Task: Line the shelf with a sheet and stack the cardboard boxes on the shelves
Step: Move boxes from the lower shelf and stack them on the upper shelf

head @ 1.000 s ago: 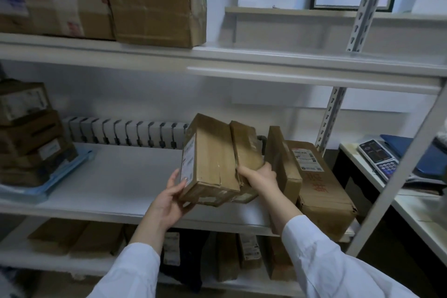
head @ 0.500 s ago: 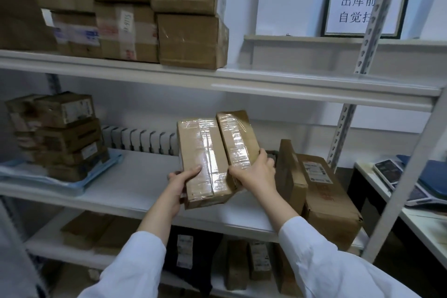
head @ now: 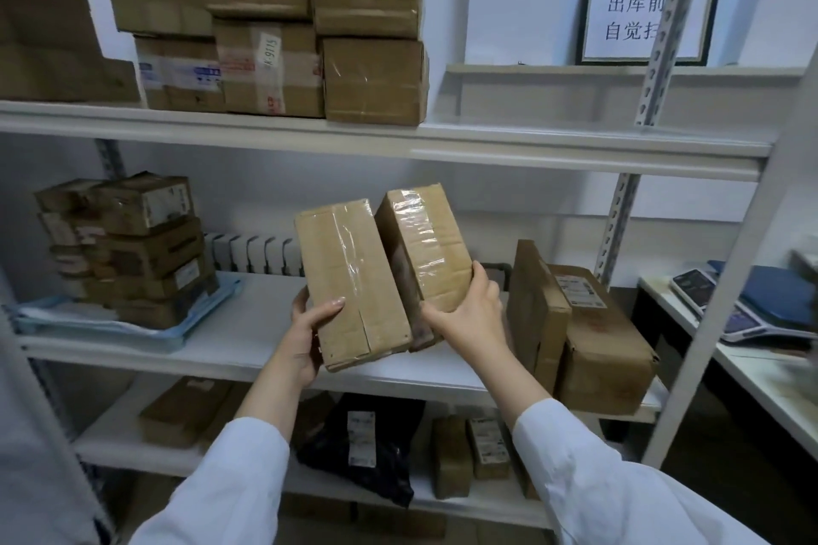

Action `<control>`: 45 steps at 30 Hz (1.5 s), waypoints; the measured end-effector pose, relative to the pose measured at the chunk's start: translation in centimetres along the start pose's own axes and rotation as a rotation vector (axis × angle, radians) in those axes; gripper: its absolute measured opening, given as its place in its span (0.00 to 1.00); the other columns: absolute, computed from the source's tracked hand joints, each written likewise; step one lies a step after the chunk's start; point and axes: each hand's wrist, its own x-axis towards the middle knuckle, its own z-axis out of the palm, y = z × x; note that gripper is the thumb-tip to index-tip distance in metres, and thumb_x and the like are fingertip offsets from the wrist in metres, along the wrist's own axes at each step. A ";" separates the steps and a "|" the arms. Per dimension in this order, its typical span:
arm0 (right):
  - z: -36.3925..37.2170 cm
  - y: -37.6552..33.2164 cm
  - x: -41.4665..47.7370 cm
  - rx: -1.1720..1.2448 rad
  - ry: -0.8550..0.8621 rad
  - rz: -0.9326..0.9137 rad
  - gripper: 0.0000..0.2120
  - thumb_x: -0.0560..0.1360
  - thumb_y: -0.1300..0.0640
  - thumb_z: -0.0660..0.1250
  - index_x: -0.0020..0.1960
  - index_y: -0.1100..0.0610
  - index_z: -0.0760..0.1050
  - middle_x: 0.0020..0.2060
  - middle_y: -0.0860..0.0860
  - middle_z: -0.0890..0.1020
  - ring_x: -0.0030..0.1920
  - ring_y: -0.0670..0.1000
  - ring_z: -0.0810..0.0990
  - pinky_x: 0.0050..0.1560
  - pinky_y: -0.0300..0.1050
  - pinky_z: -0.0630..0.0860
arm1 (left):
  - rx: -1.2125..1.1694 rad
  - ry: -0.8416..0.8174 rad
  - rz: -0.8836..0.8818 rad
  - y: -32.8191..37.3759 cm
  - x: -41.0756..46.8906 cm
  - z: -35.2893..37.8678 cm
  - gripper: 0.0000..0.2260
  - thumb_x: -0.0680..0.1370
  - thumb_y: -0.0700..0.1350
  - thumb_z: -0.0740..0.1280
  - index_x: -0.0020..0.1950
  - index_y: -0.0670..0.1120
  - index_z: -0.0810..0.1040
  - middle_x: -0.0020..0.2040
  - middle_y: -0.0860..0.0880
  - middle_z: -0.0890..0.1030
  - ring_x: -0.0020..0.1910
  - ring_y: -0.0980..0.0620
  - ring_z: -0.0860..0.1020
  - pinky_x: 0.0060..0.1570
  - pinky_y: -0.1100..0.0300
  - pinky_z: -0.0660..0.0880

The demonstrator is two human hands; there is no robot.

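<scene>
Two taped cardboard boxes are held side by side above the middle shelf (head: 248,336). My left hand (head: 307,334) grips the lower left edge of the larger box (head: 352,283), thumb across its front. My right hand (head: 471,314) grips the lower end of the narrower box (head: 425,248), which leans against the larger one. A blue sheet (head: 133,330) lies on the left of the middle shelf under a stack of small boxes (head: 128,248). Two boxes (head: 588,336) stand on the shelf's right end.
The upper shelf (head: 398,137) carries several large boxes on its left half. The bottom shelf holds small boxes and a black parcel (head: 367,451). A slotted upright (head: 619,226) and a front post stand at right, beside a side table with a scale (head: 743,310).
Both hands have lifted the two boxes off the shelf and turned their taped faces toward me; the narrower box now tilts further right. The camera has tilted up and left.
</scene>
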 end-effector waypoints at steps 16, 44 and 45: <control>-1.7 -5.3 0.1 0.260 0.230 -0.303 0.48 0.66 0.47 0.74 0.76 0.49 0.47 0.66 0.47 0.60 0.69 0.52 0.62 0.68 0.57 0.67 | 0.038 -0.057 0.282 7.9 -1.1 2.4 0.35 0.53 0.53 0.75 0.59 0.51 0.73 0.59 0.44 0.78 0.55 0.44 0.77 0.53 0.47 0.76; -9.7 -16.3 5.0 0.623 0.473 -0.413 0.35 0.73 0.51 0.69 0.74 0.46 0.55 0.67 0.52 0.64 0.63 0.49 0.67 0.60 0.45 0.67 | 0.130 -0.056 0.559 21.8 0.1 9.3 0.30 0.69 0.50 0.73 0.68 0.52 0.66 0.60 0.46 0.78 0.56 0.48 0.78 0.44 0.53 0.77; -10.0 -16.7 5.2 0.643 0.475 -0.415 0.33 0.74 0.51 0.69 0.74 0.46 0.56 0.67 0.52 0.65 0.62 0.48 0.68 0.59 0.44 0.67 | 0.133 -0.045 0.558 22.4 0.0 9.5 0.31 0.67 0.52 0.73 0.68 0.52 0.67 0.60 0.47 0.78 0.57 0.48 0.78 0.45 0.53 0.77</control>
